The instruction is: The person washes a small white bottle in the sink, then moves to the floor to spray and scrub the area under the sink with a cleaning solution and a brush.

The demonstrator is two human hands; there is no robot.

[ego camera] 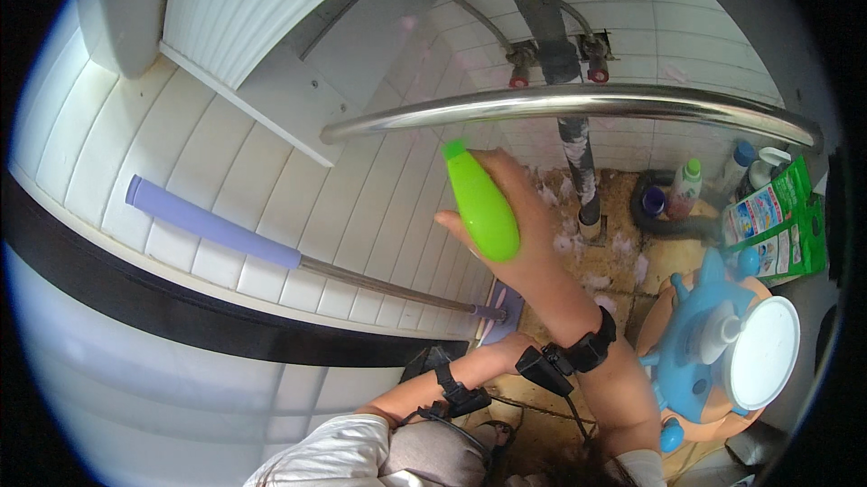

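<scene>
My right hand (525, 216) is raised below the steel bar (576, 101), its fingers wrapped around the handle of a bright green plastic tool (482, 206); the tool's far end is blurred. Lower down, my left hand (508, 353) is near my right forearm, partly hidden by the strapped wrist device, so its fingers cannot be made out. Beyond the bar, a drain pipe (577, 162) runs down to the tiled floor (613, 263). White foam lies on the floor around its foot.
A purple-handled pole (213, 226) leans along the white tiled wall at left. On the right stand a blue and orange plastic container (704, 358) with a white lid (765, 351), a pump bottle (711, 338), a green-capped bottle (685, 189), green packets (779, 223) and a grey hose (640, 206).
</scene>
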